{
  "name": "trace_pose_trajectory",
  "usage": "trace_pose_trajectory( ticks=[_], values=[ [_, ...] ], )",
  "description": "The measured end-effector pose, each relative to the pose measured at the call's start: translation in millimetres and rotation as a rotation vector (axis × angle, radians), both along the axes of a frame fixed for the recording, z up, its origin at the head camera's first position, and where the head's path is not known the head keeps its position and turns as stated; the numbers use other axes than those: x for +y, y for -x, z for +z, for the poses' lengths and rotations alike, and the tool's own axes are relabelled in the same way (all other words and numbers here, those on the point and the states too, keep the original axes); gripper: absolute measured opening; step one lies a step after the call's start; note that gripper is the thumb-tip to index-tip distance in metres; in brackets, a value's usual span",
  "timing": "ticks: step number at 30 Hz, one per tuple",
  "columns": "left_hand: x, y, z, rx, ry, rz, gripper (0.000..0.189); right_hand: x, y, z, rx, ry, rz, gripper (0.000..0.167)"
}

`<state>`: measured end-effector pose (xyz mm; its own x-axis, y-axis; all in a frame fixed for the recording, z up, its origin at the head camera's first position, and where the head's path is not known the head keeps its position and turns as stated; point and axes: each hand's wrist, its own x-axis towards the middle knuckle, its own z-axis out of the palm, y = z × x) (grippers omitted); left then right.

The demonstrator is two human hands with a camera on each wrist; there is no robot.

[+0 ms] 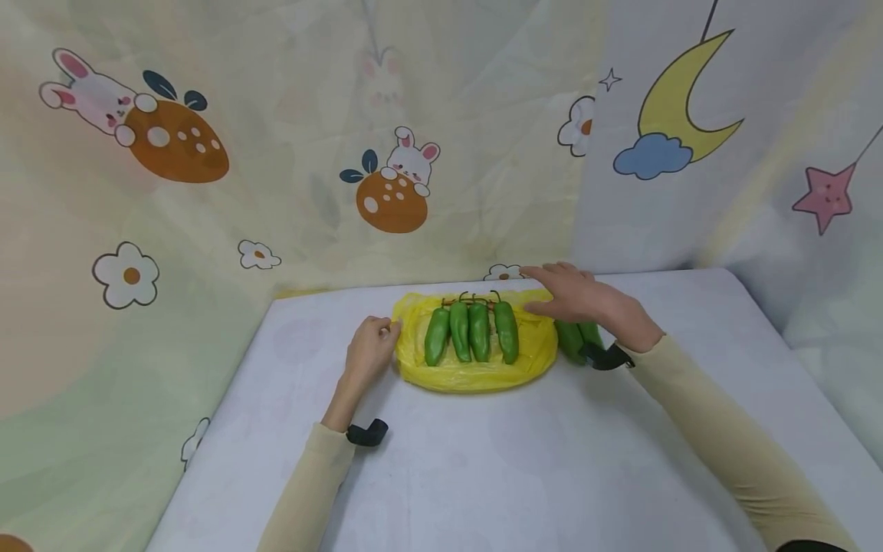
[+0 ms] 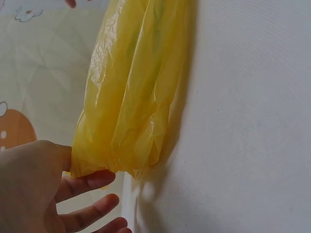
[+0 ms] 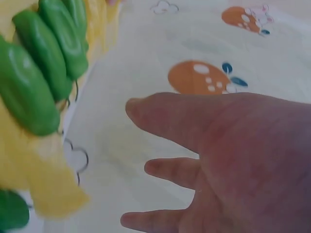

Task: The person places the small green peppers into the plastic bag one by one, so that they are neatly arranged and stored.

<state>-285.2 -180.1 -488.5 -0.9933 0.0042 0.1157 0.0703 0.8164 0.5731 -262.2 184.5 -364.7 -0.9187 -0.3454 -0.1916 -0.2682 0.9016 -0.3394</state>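
Several green chili peppers [image 1: 479, 331] lie side by side on a yellow plastic bag [image 1: 448, 376], their stems toward the back wall. My left hand [image 1: 372, 349] pinches the bag's left edge between thumb and index finger; in the left wrist view the other fingers extend below the crumpled plastic [image 2: 131, 97]. Over the bag's right end hovers my right hand [image 1: 576, 295], fingers spread and nothing held. The right wrist view has the same peppers [image 3: 29, 90] to the left of that hand.
More green peppers [image 1: 569, 341] lie to the right of the bag, partly covered by the right hand and its black wrist strap [image 1: 607, 357]. A white table [image 1: 483, 475] carries everything. Behind it hangs a cloth backdrop [image 1: 476, 153] with rabbits, flowers and a moon.
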Motion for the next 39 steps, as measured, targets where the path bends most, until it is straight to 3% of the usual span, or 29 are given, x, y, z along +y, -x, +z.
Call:
trace_pose_trajectory(
  ticks=[5, 12, 24, 29, 35, 39],
  values=[
    [-0.9, 0.1, -0.5, 0.002, -0.001, -0.001, 0.037, 23, 2.5, 1.5, -0.018, -0.011, -0.007, 0.067],
    [-1.7, -2.0, -1.3, -0.001, -0.007, -0.006, 0.038, 51, 1.7, -8.2, -0.076, -0.022, 0.017, 0.065],
    [0.1, -0.2, 0.7, -0.011, -0.009, 0.005, 0.036, 74, 3.6, -44.3, -0.324, -0.089, -0.036, 0.091],
    [-1.0, 0.3, -0.1, -0.012, 0.0, 0.01, 0.037, 73, 6.1, -53.1, -0.34, -0.086, -0.007, 0.095],
    [-0.4, -0.3, -1.0, -0.012, -0.013, 0.001, 0.037, 73, 4.3, -59.8, -0.391, -0.107, -0.086, 0.102],
    [0.3, -0.3, -1.5, -0.015, -0.022, -0.002, 0.038, 73, 3.1, -64.0, -0.368, -0.106, -0.095, 0.102]
  ],
)
